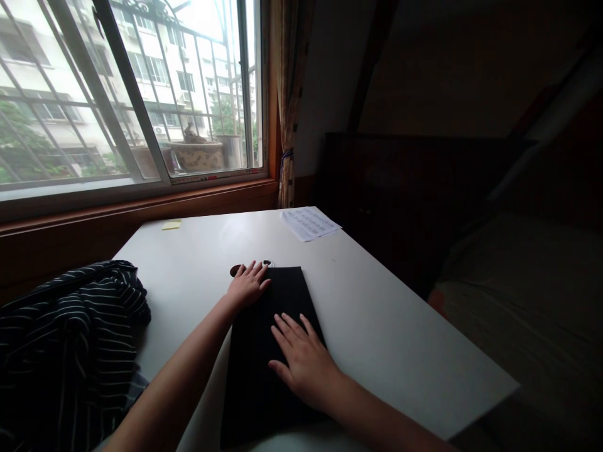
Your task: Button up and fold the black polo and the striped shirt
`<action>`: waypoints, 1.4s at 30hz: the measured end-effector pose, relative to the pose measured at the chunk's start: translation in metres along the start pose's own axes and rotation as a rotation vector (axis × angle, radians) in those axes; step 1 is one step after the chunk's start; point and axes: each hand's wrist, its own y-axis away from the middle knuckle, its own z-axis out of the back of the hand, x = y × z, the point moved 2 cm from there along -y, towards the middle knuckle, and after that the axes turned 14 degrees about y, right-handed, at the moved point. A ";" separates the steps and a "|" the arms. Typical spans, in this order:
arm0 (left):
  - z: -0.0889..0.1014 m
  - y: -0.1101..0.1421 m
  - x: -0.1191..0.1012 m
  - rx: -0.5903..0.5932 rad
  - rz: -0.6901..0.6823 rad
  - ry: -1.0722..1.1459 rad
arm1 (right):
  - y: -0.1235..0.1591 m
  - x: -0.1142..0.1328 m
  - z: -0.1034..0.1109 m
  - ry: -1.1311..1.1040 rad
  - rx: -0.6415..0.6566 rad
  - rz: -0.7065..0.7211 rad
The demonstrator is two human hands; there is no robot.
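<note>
Bare forearms (179, 370) come closest to you, leading to a black sheet (264, 358) lying lengthwise on the white table (386, 307). Uneven pressure from your palms could skew or crease it, and a forward push might knock the small brown disc (237, 270) or the white ring (268, 263) at its far end. Your left hand (249, 285) reaches farther, palm down at the sheet's far left corner, fingers fanned. Your right hand (304, 361) rests nearer, along the right side, fingers extended and angled forward-left, thumb apart. Both appear flattened, gripping nothing.
</note>
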 end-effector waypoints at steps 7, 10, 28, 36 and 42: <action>-0.001 -0.008 0.015 -0.040 0.090 0.031 | 0.042 0.007 -0.013 -0.045 0.032 0.185; -0.004 -0.008 0.020 -0.099 0.120 0.060 | 0.057 0.012 -0.007 -0.112 0.046 0.297; 0.020 0.104 0.009 -0.261 -0.075 0.199 | 0.007 -0.086 -0.012 -0.360 -0.312 -0.376; 0.033 0.168 -0.023 -0.091 -0.162 0.155 | -0.017 -0.088 -0.015 -0.643 -0.023 -0.491; 0.038 0.172 -0.032 -0.103 -0.176 0.227 | -0.011 -0.087 -0.018 -0.774 -0.024 -0.472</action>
